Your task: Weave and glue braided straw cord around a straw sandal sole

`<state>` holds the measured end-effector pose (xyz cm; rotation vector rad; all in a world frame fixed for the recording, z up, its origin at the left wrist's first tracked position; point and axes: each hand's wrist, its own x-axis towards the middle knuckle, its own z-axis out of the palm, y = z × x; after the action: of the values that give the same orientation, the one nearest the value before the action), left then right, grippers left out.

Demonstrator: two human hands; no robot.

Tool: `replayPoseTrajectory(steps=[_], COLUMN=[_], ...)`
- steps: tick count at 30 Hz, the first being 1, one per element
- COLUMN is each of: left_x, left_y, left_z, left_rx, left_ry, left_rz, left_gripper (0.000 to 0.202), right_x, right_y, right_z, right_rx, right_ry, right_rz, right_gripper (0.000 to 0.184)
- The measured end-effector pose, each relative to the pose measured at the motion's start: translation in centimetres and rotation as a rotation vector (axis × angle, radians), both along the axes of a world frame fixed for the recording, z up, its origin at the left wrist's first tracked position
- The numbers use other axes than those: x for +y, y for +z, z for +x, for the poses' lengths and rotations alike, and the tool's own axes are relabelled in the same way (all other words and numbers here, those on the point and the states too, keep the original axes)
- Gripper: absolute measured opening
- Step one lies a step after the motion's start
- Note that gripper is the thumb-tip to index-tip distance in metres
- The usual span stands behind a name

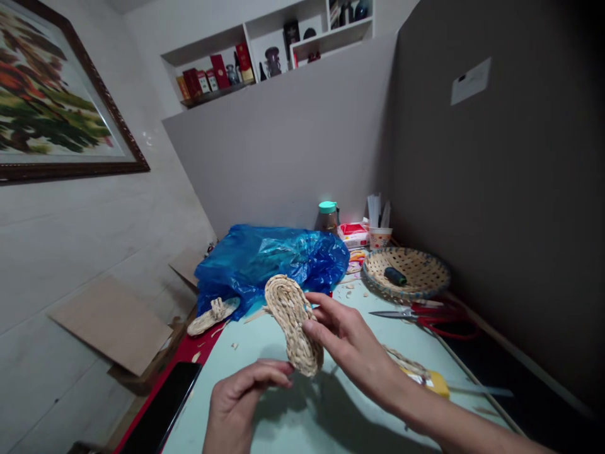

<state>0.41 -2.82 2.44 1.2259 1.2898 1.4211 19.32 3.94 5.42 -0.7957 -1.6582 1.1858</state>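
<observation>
A braided straw sole (287,309) is held up above the table, its wider end upward and its narrower end down. My right hand (347,343) grips it by the right edge, thumb on the near face and fingers behind. My left hand (250,394) is beside the narrow lower end, fingers bent and close together. Its fingertips are at the sole's edge; whether they pinch anything is hard to make out. A small straw sandal (215,316) with a strap lies to the left, beside a crumpled blue plastic bag (274,252).
Red-handled scissors (425,315) and a woven basket (425,271) with a dark thread spool (395,276) are at right. A yellow object (437,384) lies beneath my right forearm. A black phone (163,410) sits at left. A lidded jar (328,219) and paper cup (380,237) stand behind.
</observation>
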Motion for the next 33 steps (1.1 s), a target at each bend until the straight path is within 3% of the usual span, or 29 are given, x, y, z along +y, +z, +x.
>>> replayPoseTrajectory(steps=[5,11,21,33], left_x=[0.0,-0.4,1.5,1.8], left_y=[0.4,1.2,0.3,0.4], left_z=[0.0,0.9,-0.5,-0.9], left_rx=[-0.218,-0.290,-0.187,-0.156], left_ry=[0.080,0.131,0.064,0.156], left_rz=[-0.081,0.008,-0.052,-0.031], left_gripper=[0.016,0.022,0.029,0.026], right_x=[0.1,0.3,0.4,0.0], right_y=[0.0,-0.4,-1.2,-1.7], right_z=[0.1,0.1,-0.1,-0.6], right_rx=[0.011,-0.008,-0.034,-0.080], right_ry=[0.008,0.000,0.046,0.048], right_rz=[-0.022,-0.029,-0.017,-0.047], right_gripper=[0.038,0.042,0.039,0.046])
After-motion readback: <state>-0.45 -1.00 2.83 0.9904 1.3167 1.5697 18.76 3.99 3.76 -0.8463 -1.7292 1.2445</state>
